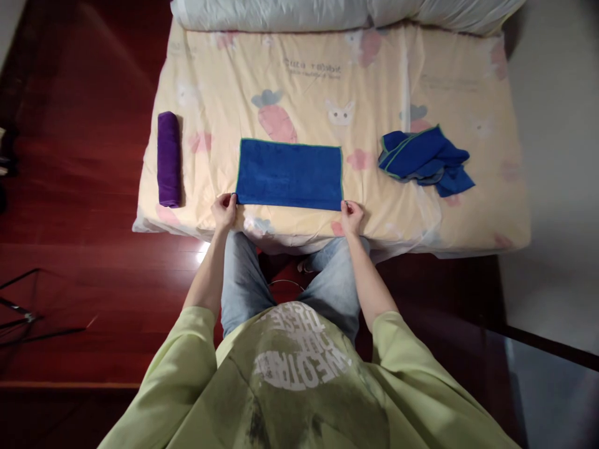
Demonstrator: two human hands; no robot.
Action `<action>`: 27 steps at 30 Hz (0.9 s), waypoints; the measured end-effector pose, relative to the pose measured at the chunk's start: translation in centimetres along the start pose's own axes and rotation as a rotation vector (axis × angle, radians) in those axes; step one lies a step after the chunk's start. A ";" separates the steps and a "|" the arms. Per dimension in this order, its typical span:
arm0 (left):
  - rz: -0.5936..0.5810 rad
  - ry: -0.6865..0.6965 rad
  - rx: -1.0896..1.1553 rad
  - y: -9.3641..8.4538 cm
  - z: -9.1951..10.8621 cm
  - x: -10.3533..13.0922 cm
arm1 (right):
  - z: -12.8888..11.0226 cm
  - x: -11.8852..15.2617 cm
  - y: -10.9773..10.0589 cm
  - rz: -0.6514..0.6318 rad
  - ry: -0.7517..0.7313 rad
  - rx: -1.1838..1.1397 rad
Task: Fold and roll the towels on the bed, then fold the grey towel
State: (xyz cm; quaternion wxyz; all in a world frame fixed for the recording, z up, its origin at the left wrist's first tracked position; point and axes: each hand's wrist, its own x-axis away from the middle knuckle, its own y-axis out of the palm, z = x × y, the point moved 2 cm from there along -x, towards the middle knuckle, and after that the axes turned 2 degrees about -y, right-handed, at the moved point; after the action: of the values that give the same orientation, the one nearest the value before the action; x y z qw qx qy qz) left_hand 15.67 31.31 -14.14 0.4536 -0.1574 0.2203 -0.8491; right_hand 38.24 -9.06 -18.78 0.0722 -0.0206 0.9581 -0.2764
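A blue cloth (pixel 290 174) with green edging lies flat as a wide rectangle on the patterned bed sheet (pixel 318 87). My left hand (pixel 224 211) pinches its near left corner, and my right hand (pixel 351 217) pinches its near right corner. Off to the right, a crumpled blue cloth (pixel 425 159), also green-edged, rests in a loose heap. A purple rolled cloth (pixel 169 159) lies lengthwise near the left edge of the bed, apart from both hands.
A pale quilt (pixel 281 14) runs along the far side of the bed. Black metal legs of a stand (pixel 28 317) are on the dark red floor (pixel 93 262) at the left. A pale wall (pixel 552 156) borders the right side.
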 end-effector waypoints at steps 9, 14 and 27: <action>0.070 0.114 -0.081 0.9 -0.9 -0.9 | -0.9 0.0 0.3 0.060 0.027 -0.032; 0.087 0.109 -0.115 1.2 -1.0 -1.0 | -1.8 0.0 0.3 0.063 0.093 0.016; 0.125 0.177 -0.266 1.8 -1.6 -0.7 | -2.1 -0.1 0.8 0.136 0.044 0.149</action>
State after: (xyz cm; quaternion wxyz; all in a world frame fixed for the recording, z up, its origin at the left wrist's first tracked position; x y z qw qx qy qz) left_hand 16.59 31.40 -16.44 0.4596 -0.1266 0.3794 -0.7930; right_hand 38.04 -7.31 -17.44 0.0711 0.0560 0.9354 -0.3419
